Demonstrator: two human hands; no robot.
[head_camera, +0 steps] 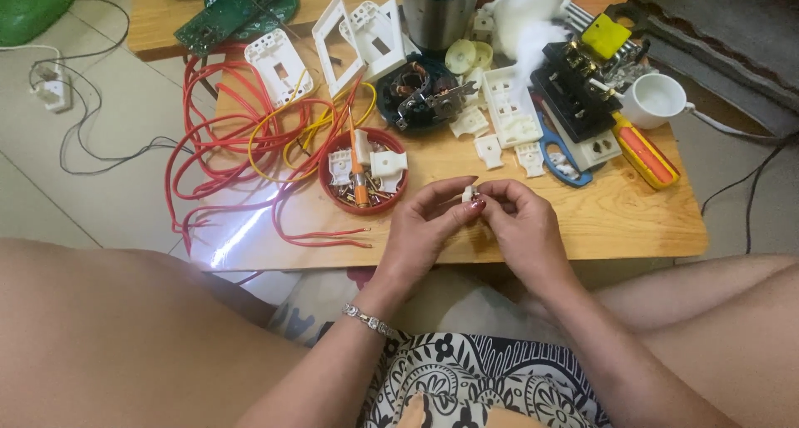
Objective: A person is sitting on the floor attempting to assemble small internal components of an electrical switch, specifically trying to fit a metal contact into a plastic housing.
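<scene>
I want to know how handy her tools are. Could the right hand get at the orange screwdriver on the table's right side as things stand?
Probably yes: bare wood lies between the right hand and the orange screwdriver, which lies uncovered. But both hands are pinching a small white part.

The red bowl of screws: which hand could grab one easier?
Probably the left hand. It is the closer one to the red bowl, on the same side. The right hand sits farther away. Both pinch a small white part.

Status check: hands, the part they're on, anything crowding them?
Left hand and right hand pinch one small white part together. Held just above the table. Red bowl of screws close left; nothing blocking.
</scene>
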